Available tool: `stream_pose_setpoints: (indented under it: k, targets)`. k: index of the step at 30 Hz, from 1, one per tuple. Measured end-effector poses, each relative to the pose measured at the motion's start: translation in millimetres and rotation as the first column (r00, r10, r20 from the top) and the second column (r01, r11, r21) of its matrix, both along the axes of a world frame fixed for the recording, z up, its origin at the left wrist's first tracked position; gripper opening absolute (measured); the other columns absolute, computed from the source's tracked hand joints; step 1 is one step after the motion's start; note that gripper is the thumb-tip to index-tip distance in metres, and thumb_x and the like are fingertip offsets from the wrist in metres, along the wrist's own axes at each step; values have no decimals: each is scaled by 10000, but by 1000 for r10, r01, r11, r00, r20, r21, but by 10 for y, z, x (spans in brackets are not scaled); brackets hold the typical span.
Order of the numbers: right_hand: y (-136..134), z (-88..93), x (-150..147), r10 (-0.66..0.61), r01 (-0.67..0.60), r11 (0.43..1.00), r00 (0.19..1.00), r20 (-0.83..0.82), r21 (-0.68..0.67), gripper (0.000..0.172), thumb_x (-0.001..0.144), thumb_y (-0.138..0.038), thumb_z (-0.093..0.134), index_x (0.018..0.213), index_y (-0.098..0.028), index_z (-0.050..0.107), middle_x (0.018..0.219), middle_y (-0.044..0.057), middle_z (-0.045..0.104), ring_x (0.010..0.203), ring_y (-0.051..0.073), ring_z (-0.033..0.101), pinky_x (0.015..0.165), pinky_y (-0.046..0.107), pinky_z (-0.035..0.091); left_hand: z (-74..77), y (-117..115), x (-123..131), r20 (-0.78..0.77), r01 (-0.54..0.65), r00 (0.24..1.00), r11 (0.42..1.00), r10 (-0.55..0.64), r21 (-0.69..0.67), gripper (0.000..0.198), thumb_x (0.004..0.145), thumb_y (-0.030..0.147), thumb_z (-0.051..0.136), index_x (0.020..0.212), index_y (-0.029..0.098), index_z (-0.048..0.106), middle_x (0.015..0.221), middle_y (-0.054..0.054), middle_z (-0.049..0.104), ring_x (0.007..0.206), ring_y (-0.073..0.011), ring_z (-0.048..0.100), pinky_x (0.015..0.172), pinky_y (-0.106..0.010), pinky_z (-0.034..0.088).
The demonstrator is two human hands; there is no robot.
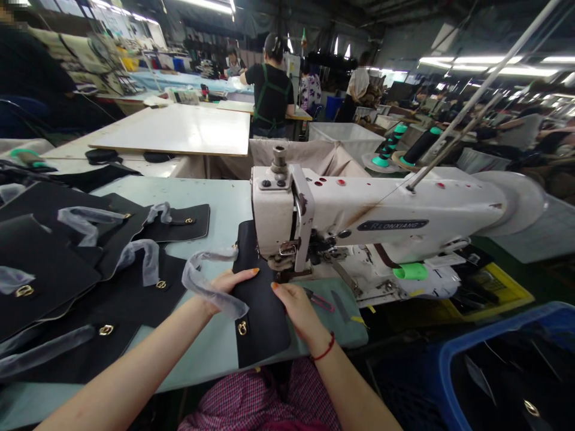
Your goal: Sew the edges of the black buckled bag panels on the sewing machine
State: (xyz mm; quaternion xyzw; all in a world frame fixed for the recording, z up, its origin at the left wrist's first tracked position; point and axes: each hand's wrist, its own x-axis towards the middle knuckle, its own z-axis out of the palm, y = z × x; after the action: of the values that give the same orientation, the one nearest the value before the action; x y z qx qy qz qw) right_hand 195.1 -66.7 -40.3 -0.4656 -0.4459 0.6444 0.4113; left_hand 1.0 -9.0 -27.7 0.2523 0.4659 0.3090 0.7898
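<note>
A black leather-like panel (263, 311) lies under the head of a white sewing machine (341, 206), its far end beside the needle area. My left hand (223, 287) grips its left edge, thumb on top and the fingers partly hidden. On the opposite edge, my right hand (299, 308) also holds the panel, thumb uppermost. A gold clasp (242, 327) sits at the panel's near left corner. From the panel's left side, a strip wrapped in cloudy clear plastic (202, 281) loops over my left hand. Pink-handled snips (321, 301) rest right of my right hand.
Several similar black panels (144, 287) with clasps and wrapped strips pile up at the left of the pale green tabletop (188, 353). A blue basket (449, 365) holding black pieces stands at lower right. Thread cones (420, 146) stand behind the machine; other people work farther back.
</note>
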Motion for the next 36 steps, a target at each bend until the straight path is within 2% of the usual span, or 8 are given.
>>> stream_pose_setpoints:
  k: [3,7,11,16,23,32,34,36]
  targets:
    - [1,-8,-35,2,-2,1000,1000,-4,-3,534,768,-671,596,606,-164,552,576,-23,460,537,102,359,504,225,279,-53,41,-22,-30,8,999,999,-9,-37,265,723,228,757,954,106,715,789,-112,758,635,-237,708,654,-332,595]
    - [-45,-1,-54,-20,17,999,998,62,41,501,794,-622,584,595,-164,546,576,-17,435,554,107,355,512,227,255,-88,68,-41,-31,-4,1000,999,3,-39,251,718,222,758,939,108,720,792,-110,760,644,-245,705,643,-327,588]
    - [-42,-4,-55,-38,28,996,992,118,85,469,842,-545,551,573,-166,483,581,-15,378,562,99,300,511,228,217,-46,58,-27,-34,8,999,1000,-9,-15,251,720,225,760,933,97,721,807,-114,761,649,-249,702,631,-329,587]
    - [24,-18,-64,-60,42,993,984,165,114,480,851,-551,533,574,-174,424,590,-19,328,573,99,259,510,234,200,52,89,8,-27,1,1000,1000,-1,0,244,739,215,742,952,99,710,781,-99,759,677,-252,714,683,-346,596]
    - [82,51,-91,-73,33,984,970,230,174,485,868,-533,508,572,-180,357,593,-25,277,573,93,244,508,233,185,80,185,-8,-24,-17,1000,999,18,37,278,672,202,797,934,150,719,800,-93,762,691,-256,722,659,-344,609]
    - [111,47,-126,-73,13,980,953,294,200,470,902,-505,461,577,-173,391,571,-33,324,548,86,286,497,217,228,99,185,12,-26,-23,999,1000,23,19,295,673,177,768,955,107,719,786,-111,760,641,-254,713,633,-364,610]
    - [75,118,-109,-56,-39,970,924,379,241,466,928,-465,439,570,-169,409,557,-31,359,534,87,319,495,215,245,116,181,18,-36,-33,999,999,33,19,291,665,171,770,945,111,717,794,-108,761,627,-245,709,630,-358,608]
    - [-23,289,17,-37,-135,945,862,505,299,420,948,-398,432,610,-160,505,566,-20,461,537,95,406,513,212,294,129,179,20,-37,-34,999,999,34,15,306,657,174,777,951,118,712,809,-107,762,627,-240,709,633,-352,604]
